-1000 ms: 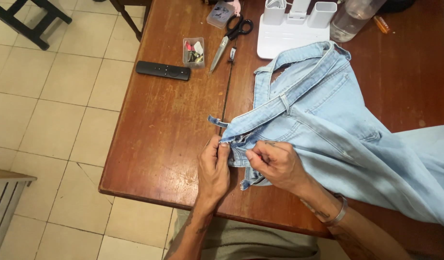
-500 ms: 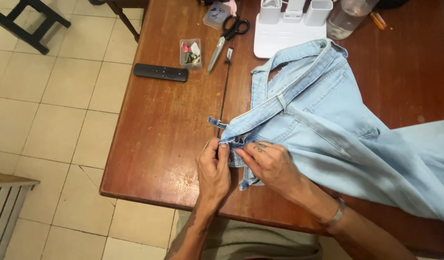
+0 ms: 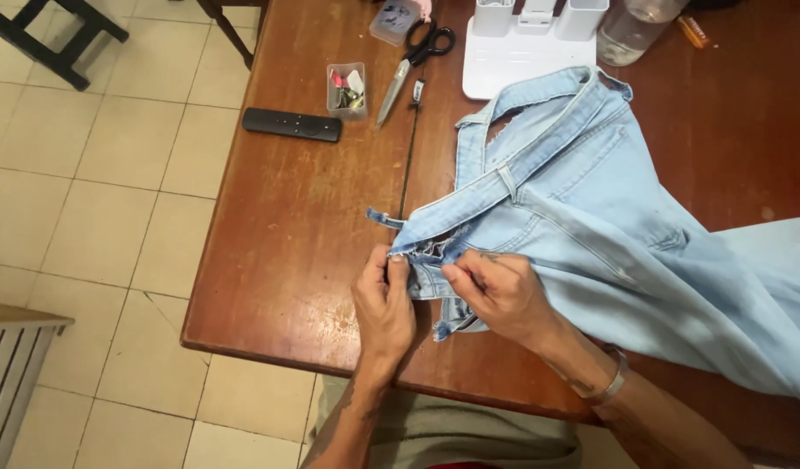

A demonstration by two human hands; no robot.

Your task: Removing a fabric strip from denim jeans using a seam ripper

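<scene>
A pair of light blue jeans (image 3: 591,208) lies spread over the right half of a brown wooden table (image 3: 304,226), waistband toward me. My left hand (image 3: 384,306) pinches the frayed waistband edge near the table's front. My right hand (image 3: 497,291) grips the same edge just to the right, fingers curled on the denim; a bracelet sits on that wrist. Both hands are close together, with the torn denim between them. A belt loop sticks out to the left of the waistband.
Scissors (image 3: 413,61), a small clear box of bits (image 3: 346,89) and a black remote (image 3: 292,125) lie at the table's far left. A white plastic holder (image 3: 526,43) and a clear jar (image 3: 630,30) stand at the back. Tiled floor lies left.
My two hands have stayed on the waistband, working the torn edge with small finger shifts. The view has drifted slightly; the jeans have hardly moved.
</scene>
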